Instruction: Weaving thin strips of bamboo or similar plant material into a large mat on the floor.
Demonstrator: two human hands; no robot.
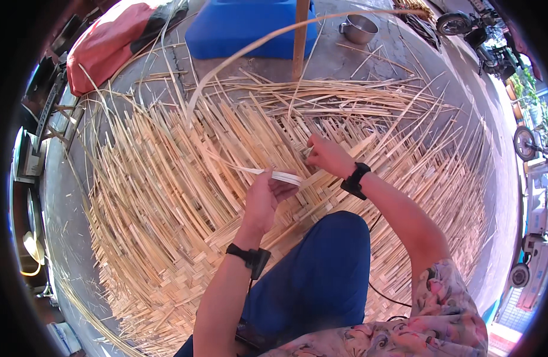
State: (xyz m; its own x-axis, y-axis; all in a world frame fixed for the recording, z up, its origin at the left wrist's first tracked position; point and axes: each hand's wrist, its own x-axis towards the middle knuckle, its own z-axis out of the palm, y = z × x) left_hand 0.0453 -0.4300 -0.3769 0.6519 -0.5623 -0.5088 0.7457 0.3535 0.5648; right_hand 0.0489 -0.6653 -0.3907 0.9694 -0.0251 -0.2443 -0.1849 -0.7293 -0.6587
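Observation:
A large woven bamboo mat [167, 262] spreads beneath me, tightly plaited near my body, with long loose strips fanning out at its far and side edges. My left hand [263, 199] is closed around a pale bamboo strip [286, 177], which sticks out on both sides of the fingers just above the mat. To its right and slightly farther off, my right hand [330, 157] has its fingers bent in a pinch close over the strips. Whatever those fingertips grip is too small to make out. One long strip [256, 44] arches up from the mat toward the upper right.
Beyond the mat lies a heap of loose strips [357, 98]. A blue plastic stool or tub [244, 30], an upright wooden stick [300, 41], a metal cup [358, 30] and a red cloth [104, 44] stand or lie behind it. Motorcycles [485, 35] are at the far right.

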